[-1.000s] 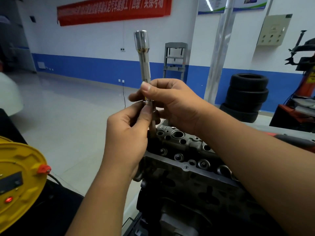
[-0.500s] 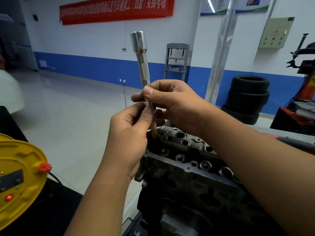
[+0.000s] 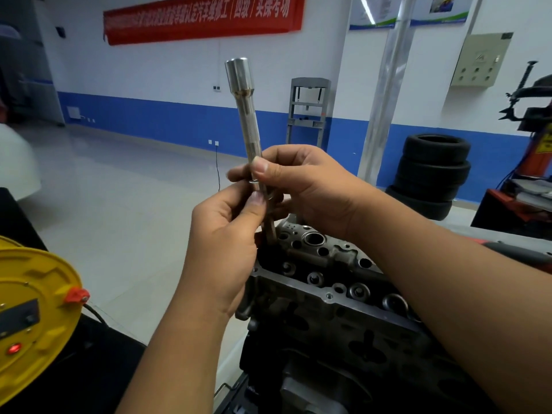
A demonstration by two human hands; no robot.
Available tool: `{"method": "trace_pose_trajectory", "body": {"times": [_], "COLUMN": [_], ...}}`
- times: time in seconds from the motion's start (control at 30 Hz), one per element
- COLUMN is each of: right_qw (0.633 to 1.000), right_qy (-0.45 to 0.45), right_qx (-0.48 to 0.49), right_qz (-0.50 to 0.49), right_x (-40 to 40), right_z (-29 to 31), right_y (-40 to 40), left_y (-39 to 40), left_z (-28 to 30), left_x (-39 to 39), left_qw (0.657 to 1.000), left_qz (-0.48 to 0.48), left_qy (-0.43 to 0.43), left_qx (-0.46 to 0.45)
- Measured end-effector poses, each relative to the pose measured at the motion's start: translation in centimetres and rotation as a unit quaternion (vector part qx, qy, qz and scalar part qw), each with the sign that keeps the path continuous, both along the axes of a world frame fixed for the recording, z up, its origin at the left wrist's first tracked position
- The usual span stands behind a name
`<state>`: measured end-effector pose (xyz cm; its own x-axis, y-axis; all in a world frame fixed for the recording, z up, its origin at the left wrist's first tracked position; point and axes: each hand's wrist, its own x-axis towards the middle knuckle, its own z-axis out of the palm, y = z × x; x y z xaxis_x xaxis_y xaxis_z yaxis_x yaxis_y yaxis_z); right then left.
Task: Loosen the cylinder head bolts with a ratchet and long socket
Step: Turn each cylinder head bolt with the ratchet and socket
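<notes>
Open floor (image 3: 125,204): 9 to 11 o'clock, passable. Obstacles: dark metal cylinder head (image 3: 328,294) at 5 o'clock; yellow round cable reel (image 3: 33,309) at 8; stacked black tyres (image 3: 433,171) at 2.

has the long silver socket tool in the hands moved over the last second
No clear move. The long silver socket tool keeps the same place against the grey engine cylinder head, with both hands gripping its lower end; only the camera shifts.

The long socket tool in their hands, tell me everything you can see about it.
The long socket is a slim, shiny metal shaft, apparently steel, with a wider cylindrical cup at its top end and a faintly textured stretch below. It stands nearly upright, top tilted slightly left, above the cylinder head. The right hand pinches its lower part; the left hand grips a darker, thinner rod continuing downward. Its lower end is hidden.
</notes>
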<state>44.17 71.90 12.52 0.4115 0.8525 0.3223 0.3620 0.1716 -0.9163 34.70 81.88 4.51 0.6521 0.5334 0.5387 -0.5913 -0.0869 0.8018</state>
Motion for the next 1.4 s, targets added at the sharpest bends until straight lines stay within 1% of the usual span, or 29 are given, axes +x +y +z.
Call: {"method": "trace_pose_trajectory", "body": {"times": [0.1,0.2,0.3,0.47,0.53,0.6,0.7,0.77,0.93,1.07,1.2,1.27,1.33,1.4], "right_qw": [0.999,1.000,1.000,0.999,0.999,0.999,1.000,1.000,1.000,1.000,1.000,1.000,0.999,1.000], "right_qy": [0.007,-0.002,-0.003,0.009,0.009,0.007,0.004,0.002,0.007,0.011,0.004,0.003,0.013,0.018], "right_qx": [-0.023,-0.022,0.003,-0.006,-0.013,-0.010,0.011,0.020,0.013,-0.004,0.018,0.028,0.029,0.018], "right_qz": [0.029,0.022,0.007,0.031,0.036,0.029,-0.007,-0.014,-0.002,0.023,0.001,-0.004,0.003,0.017], "right_x": [0.06,-0.17,0.06,0.23,0.09,-0.02,-0.05,-0.09,0.09,0.04,0.17,0.28,0.36,0.39], "right_z": [-0.09,-0.19,-0.25,-0.12,-0.10,-0.14,-0.10,-0.03,-0.11,-0.12,-0.15,-0.18,-0.18,-0.16], "right_y": [-0.04,0.25,0.29,0.04,0.01,0.04,-0.01,-0.07,-0.12,-0.01,0.06,0.03,-0.01,-0.08], "left_y": [-0.31,-0.26,-0.19,-0.18,-0.34,-0.42,-0.47,-0.46,-0.26,-0.37,-0.46,-0.35,-0.30,-0.30], "left_z": [0.15,-0.06,-0.02,0.19,0.37,0.28,-0.03,0.02,0.12,0.20,0.02,0.16,0.27,0.36], "left_x": [-0.06,-0.05,-0.09,0.04,-0.07,-0.10,-0.03,-0.02,-0.07,-0.17,-0.22,-0.24,-0.26,-0.26], "left_qw": [0.999,0.997,0.996,1.000,1.000,0.998,0.995,0.994,0.999,0.997,0.994,0.997,0.999,1.000], "left_qz": [0.040,0.063,0.055,0.013,0.030,0.059,0.089,0.101,0.035,0.075,0.105,0.074,0.031,0.024], "left_qy": [-0.015,-0.036,-0.044,0.002,0.006,-0.009,-0.029,-0.033,0.008,-0.009,-0.025,-0.023,-0.001,0.018], "left_qx": [0.007,-0.032,-0.045,0.000,-0.001,-0.001,-0.030,-0.034,-0.005,-0.012,-0.023,-0.023,-0.016,0.004]}}
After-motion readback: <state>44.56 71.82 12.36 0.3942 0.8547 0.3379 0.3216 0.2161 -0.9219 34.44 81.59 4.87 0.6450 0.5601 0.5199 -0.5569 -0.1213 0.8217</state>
